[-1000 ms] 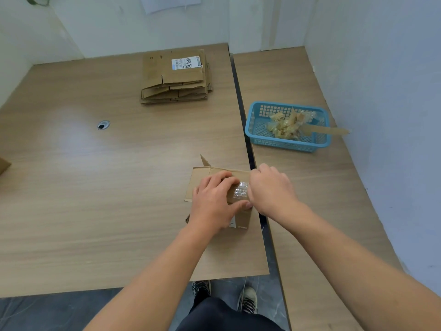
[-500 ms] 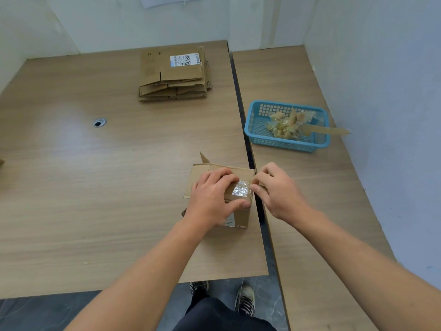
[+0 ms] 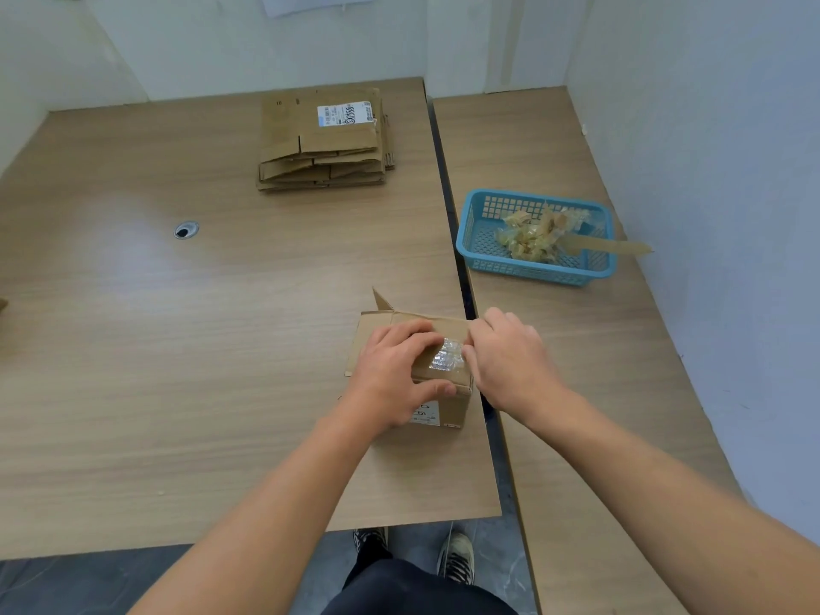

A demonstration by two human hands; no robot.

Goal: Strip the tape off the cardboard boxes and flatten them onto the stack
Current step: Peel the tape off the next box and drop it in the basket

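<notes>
A: Cardboard box (image 3: 452, 408) sits at the tabletop (image 3: 222, 348) right edge; your left hand (image 3: 395, 370) clamps its top. Right hand (image 3: 506, 357)?
B: At the tape (image 3: 447, 355); grip hidden, can't tell. Yank it and tape may tear short.

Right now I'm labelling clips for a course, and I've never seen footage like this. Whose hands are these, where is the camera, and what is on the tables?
There is no machine here: these are a person's two bare hands, filmed by one wide-angle camera worn on their head and looking down. The left hand grips a small cardboard box on the wooden table. The right hand is at the end of the shiny tape on the box top; whether it has pinched the tape is hidden. Farther back lies a stack of flattened boxes. On the neighbouring table, a blue basket holds tape scraps.
</notes>
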